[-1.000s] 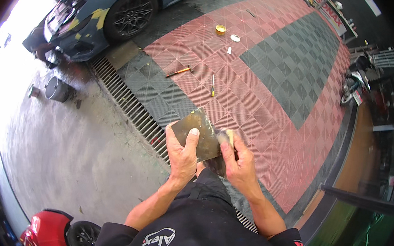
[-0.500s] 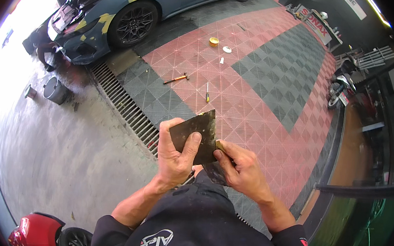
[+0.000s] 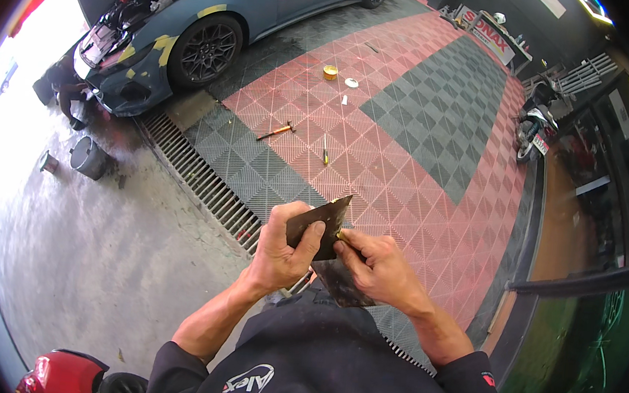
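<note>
Dark plate (image 3: 332, 211), one: clamped between thumb and fingers of the left hand (image 3: 282, 245), above the tiled floor (image 3: 404, 197). Yellowish piece (image 3: 340, 235), small: pinched in the right hand (image 3: 382, 266), at the plate's edge. Step: apparently edge-wiping. Next move: probably needs a steady left grip, light stroke.

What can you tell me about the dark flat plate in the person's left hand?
The dark plate is thin, flat and brownish-grey, with straight edges, a sharp upper corner and pale smudges near its right edge; whether it is metal or plastic is unclear. It is held tilted above the floor in front of the person. The left hand grips it, thumb across the near face, fingers mostly hidden behind. The right hand pinches a small yellowish piece at its right edge.
</note>
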A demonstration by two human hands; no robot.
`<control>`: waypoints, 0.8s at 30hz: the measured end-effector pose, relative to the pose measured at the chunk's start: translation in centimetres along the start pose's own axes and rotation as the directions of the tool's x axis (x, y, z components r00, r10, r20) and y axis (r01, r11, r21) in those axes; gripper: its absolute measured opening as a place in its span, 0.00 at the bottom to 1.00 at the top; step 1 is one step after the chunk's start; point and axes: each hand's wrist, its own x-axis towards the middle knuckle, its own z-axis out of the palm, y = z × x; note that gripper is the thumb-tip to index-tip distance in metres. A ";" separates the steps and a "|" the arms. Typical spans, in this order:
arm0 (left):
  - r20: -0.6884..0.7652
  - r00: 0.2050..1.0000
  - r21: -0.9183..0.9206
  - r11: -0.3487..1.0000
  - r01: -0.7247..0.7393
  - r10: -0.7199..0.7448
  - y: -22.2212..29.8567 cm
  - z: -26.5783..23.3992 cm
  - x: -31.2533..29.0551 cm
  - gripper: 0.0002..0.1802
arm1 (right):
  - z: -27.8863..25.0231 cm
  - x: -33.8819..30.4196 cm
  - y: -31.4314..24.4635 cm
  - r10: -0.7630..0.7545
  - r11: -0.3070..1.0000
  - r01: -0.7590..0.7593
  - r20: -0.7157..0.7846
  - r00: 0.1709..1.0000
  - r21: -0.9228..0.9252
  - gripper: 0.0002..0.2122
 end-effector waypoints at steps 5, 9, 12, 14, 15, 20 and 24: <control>0.034 0.999 0.019 0.999 -0.036 0.035 -0.8 0.0 -1.2 0.20 | 0.1 -0.9 -0.2 0.191 0.981 -0.193 0.116 0.975 0.007 0.06; -0.082 0.991 -0.118 0.988 0.100 -0.110 -1.4 0.8 -1.9 0.19 | 0.9 -1.8 2.4 0.308 0.885 -0.365 0.225 0.924 0.290 0.15; -0.217 0.966 -0.162 0.981 0.109 -0.143 -1.4 1.5 -2.4 0.19 | 1.4 -1.9 5.2 0.362 0.501 -0.530 0.391 0.846 0.684 0.23; -0.264 0.947 -0.206 0.970 0.129 -0.182 -1.4 1.9 -2.6 0.19 | 2.8 -1.6 5.6 0.289 0.123 -0.556 0.506 0.813 0.822 0.27; -0.266 0.942 -0.211 0.966 0.150 -0.204 -1.5 2.0 -2.7 0.18 | 3.5 -1.5 5.4 0.238 -0.080 -0.550 0.552 0.799 0.831 0.29; -0.146 0.867 -0.604 0.737 0.303 -0.477 -3.2 2.6 -2.1 0.18 | 3.3 -2.2 10.7 0.351 0.217 -0.592 0.504 0.789 0.776 0.25; -0.027 0.793 -0.743 0.543 0.391 -0.609 -3.4 0.7 -1.6 0.17 | 3.2 -0.8 10.6 0.627 0.514 -0.246 -0.164 0.761 0.821 0.25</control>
